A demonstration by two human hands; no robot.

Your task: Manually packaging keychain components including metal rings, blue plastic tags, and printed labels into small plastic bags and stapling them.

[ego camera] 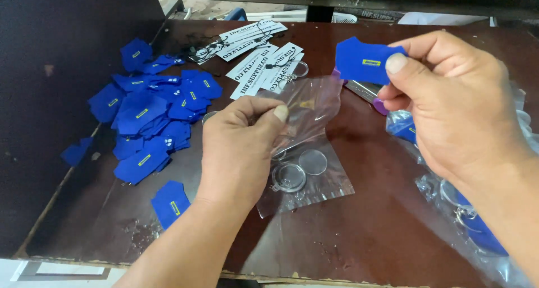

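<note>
**Two hands, one blue cutout, one clear bag**

Two bare hands work over a dark brown table (365, 220). The right hand (455, 108) holds a blue shirt-shaped cutout (365, 60) up at the far right of the scene, pinched at its right edge between the thumb and forefinger; the cutout sticks out to the left of the fingertips, and its small yellow label faces the camera. The remaining fingers curl in beneath it.

The left hand (238, 147) is nearer and more central. Its thumb and forefinger are pressed together on the upper edge of a clear plastic bag (306, 153), lifting that edge while the lower part of the bag lies on the table. The bag spreads to the right of and below the fingers. Inside it, near its lower end, rest clear round keyring shells (300, 170) (how many is hard to tell through the film).

At the left of the table lies a loose pile of blue cutouts (151, 114), with one stray cutout (171, 204) nearer, just beside the left forearm. Far from the hands, near the table's back edge, sit white printed tags (258, 58). At the right edge, under the right forearm, is more clear plastic with blue pieces (477, 226).
</note>
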